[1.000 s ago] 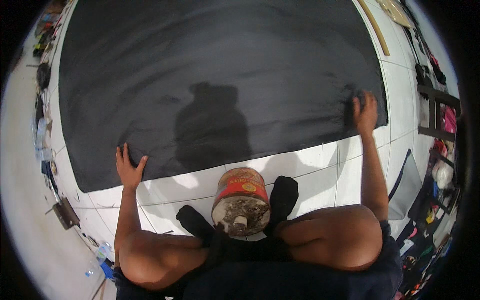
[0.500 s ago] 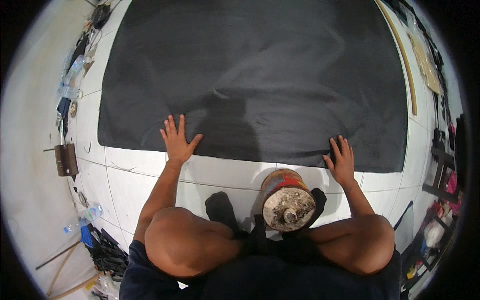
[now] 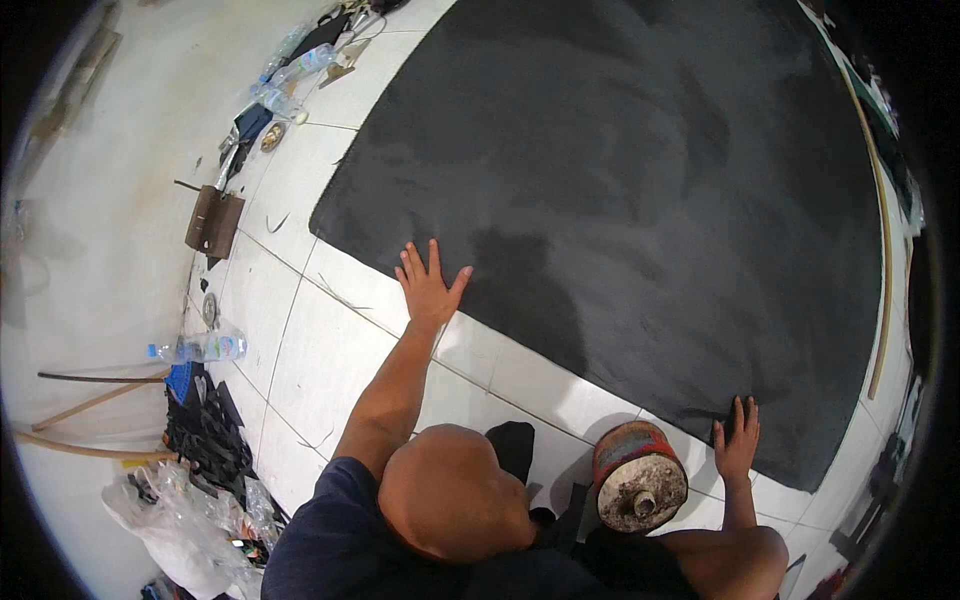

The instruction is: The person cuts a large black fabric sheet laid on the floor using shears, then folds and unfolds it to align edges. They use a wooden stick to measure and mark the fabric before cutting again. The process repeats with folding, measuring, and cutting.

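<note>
A large black sheet of fabric or leather-like material (image 3: 600, 180) lies spread over the white tiled floor, with faint creases and my shadow on it. My left hand (image 3: 432, 290) rests open on its near edge, fingers spread and pressed flat, toward the left corner. Farther right, my right hand (image 3: 738, 440) lies open on the same edge near the right corner, fingers stretched forward. Between my legs stands a worn round can (image 3: 641, 490) with a stained, crusted top and a knob in its middle. It is apart from both hands.
Plastic bottles (image 3: 205, 347) lie along the left wall, with a brown metal hinge-like piece (image 3: 214, 222) beside them. Black straps (image 3: 205, 425) and clear plastic bags (image 3: 180, 520) are heaped at lower left. A long thin wooden strip (image 3: 884, 270) runs beside the sheet's right side.
My view has turned toward the left, so the sheet appears slanted and more of the left wall shows. Both hands remain flat on the sheet's near edge.
</note>
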Available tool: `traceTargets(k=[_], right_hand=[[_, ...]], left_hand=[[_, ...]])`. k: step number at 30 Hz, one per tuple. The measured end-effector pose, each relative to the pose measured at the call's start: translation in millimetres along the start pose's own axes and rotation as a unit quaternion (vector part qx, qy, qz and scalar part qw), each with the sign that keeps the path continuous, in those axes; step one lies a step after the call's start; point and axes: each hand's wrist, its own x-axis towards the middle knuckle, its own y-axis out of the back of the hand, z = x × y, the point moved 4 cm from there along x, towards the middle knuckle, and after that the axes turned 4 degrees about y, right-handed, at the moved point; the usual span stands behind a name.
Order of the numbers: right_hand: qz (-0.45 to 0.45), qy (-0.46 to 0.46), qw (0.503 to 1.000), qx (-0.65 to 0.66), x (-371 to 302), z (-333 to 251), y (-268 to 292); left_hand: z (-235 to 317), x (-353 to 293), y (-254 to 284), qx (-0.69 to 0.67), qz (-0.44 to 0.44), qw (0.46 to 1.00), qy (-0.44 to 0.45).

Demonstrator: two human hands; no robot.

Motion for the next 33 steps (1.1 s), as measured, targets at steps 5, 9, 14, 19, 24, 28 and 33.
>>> traceTargets(k=[5, 9, 14, 19, 24, 28, 33], right_hand=[[0.005, 0.013, 1.000, 0.010, 0.3, 0.6, 5.0], [-0.001, 0.011, 1.000, 0.005, 1.2, -0.1, 9.0], [-0.030, 0.023, 0.999, 0.020, 8.0, -1.7, 9.8], [-0.034, 0.029, 0.998, 0.035, 6.2, 0.9, 16.0], [-0.055, 0.023, 0.996, 0.061, 14.5, -8.2, 13.5], [-0.068, 0.023, 0.996, 0.052, 16.3, -4.8, 14.8], [-0.074, 0.029, 0.996, 0.027, 11.6, 5.4, 15.3]], left_hand=[[-3.6, 0.0, 7.3, -0.026, 0.015, 1.000, 0.000], [-24.4, 39.2, 19.6, -0.049, 0.059, 0.996, 0.034], [-65.2, 100.3, 32.5, 0.001, 0.058, 0.998, 0.032], [-68.4, 101.5, 25.8, -0.016, -0.020, 0.998, 0.061], [-106.2, 129.2, 28.8, -0.009, 0.058, 0.989, 0.134], [-136.2, 157.5, 26.0, 0.008, 0.047, 0.979, 0.197], [-145.1, 172.7, 25.6, -0.001, 0.020, 0.976, 0.216]])
